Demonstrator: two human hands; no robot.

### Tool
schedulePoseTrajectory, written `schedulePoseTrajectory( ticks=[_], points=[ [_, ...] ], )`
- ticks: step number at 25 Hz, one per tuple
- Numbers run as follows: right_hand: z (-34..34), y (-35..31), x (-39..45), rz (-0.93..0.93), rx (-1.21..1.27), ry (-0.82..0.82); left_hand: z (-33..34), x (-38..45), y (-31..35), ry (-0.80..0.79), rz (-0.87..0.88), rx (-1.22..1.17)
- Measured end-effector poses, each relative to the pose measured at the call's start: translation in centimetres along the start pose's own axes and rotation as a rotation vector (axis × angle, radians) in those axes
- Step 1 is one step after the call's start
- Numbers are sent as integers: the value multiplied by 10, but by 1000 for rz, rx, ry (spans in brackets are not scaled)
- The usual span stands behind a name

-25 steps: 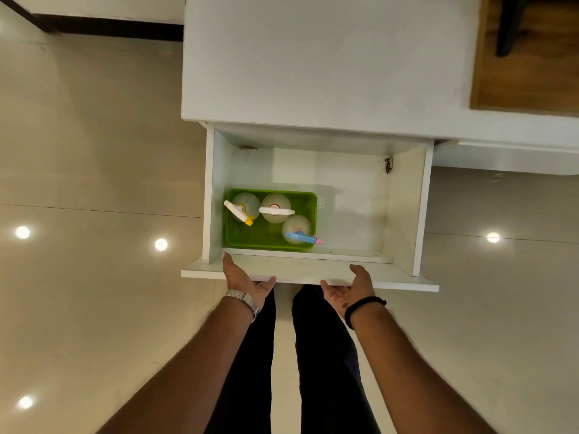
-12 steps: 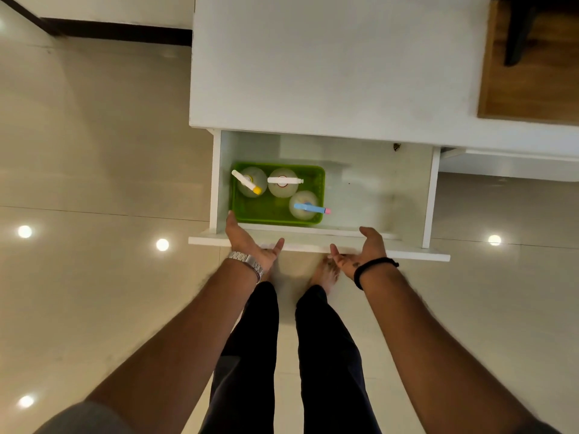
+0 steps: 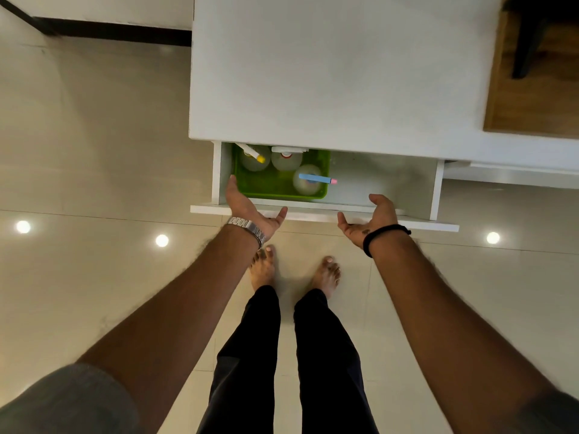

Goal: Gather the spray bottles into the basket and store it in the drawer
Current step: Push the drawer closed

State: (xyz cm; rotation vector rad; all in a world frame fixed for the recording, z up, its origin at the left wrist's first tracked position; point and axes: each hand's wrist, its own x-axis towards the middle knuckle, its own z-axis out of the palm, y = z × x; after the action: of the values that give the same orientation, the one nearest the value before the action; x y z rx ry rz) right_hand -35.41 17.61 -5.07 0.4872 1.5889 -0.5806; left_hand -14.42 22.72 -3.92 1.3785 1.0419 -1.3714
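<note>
A green basket [image 3: 269, 184] sits in the left part of the white drawer [image 3: 388, 180], which is partly slid under the white cabinet top. In the basket stand three clear spray bottles: one with a yellow-tipped nozzle [image 3: 255, 158], one with a white and red head [image 3: 286, 158], one with a blue nozzle [image 3: 308, 180]. My left hand [image 3: 250, 208] presses flat on the drawer's front panel [image 3: 313, 216] at its left end. My right hand [image 3: 371, 217] rests against the same panel to the right, palm up, fingers apart.
The white cabinet top [image 3: 329, 73] overhangs the drawer's back half. A wooden surface [image 3: 532, 89] with a dark chair leg lies at the upper right. My bare feet [image 3: 294, 274] stand on the glossy tiled floor just before the drawer.
The drawer has slid inward under the cabinet with both hands pushing on its front panel. The basket's rear now sits beneath the cabinet edge.
</note>
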Motion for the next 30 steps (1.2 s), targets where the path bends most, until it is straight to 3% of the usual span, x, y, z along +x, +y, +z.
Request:
schedulePoseTrajectory(
  ticks=[12,22,26,30],
  points=[
    [67,-54,-5,-114,72,-122,68,4,45,-127,65,84],
    [79,-60,-8,-194,49,-182,76,0,52,-254,156,58],
    [75,-56,-11,-237,-150,-149,78,-6,52,-221,161,219],
    [70,-51,-54,-359,-638,-176,74,-42,56,-251,266,604]
  ],
)
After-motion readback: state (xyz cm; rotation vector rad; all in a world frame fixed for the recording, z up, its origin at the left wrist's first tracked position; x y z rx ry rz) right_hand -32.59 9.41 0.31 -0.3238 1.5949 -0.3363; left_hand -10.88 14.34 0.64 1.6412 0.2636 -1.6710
